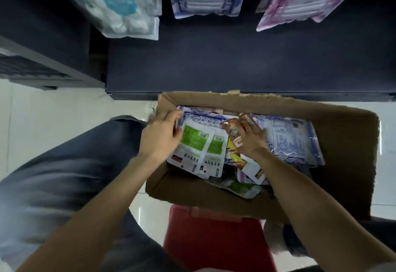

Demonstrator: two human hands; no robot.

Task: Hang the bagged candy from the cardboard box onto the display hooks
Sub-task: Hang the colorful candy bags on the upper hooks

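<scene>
Candy bags fill the cardboard box (334,164); I judge hanging barely begun. My left hand (159,136) grips green-labelled bags (194,143), my right hand (251,138) holds an orange bag (233,130), both inside the box.

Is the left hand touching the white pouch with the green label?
Touching. Head view: left hand grips the white green-labelled pouch by its left edge, inside the cardboard box.

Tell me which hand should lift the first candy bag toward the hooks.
Right, probably. The right hand already grips an orange bag raised above the pile in the cardboard box. The left hand only holds green-and-white bags lying in the stack.
</scene>
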